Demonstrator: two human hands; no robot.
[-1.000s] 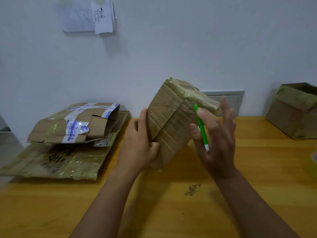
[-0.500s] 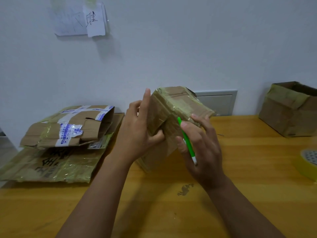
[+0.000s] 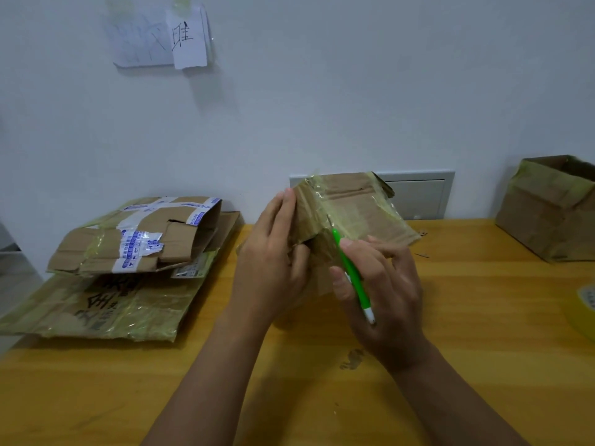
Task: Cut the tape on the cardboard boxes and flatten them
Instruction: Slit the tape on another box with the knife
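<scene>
Pale wall fills the background, with paper notes [image 3: 161,37] taped high on it and a grey wall panel [image 3: 418,197] low behind the work. Below runs a yellow wooden counter [image 3: 483,317]. At its middle, a small cardboard box [image 3: 351,207] wrapped in glossy yellowish tape is held tilted, its lower part hidden behind the hands. The left hand [image 3: 273,262] grips the box's left side, fingers [image 3: 283,204] laid up along the edge and thumb curled toward the front face. The right hand [image 3: 383,294] holds a green cutter [image 3: 351,272], fingers clamped around its handle, the tip pointing up and touching the taped corner of the box; the white end of the handle sticks out below the fingers. To the left, a stack of flattened boxes [image 3: 122,275] lies on the counter: a smaller one with white-and-blue printed tape rests on a larger sheet with black lettering. At the far right stands another cardboard box [image 3: 547,210], upright and taped, well apart from the hands. A roll of yellow tape [image 3: 584,307] sits at the right edge, partly cut off. A dark stain [image 3: 352,360] marks the counter just below the right wrist.
</scene>
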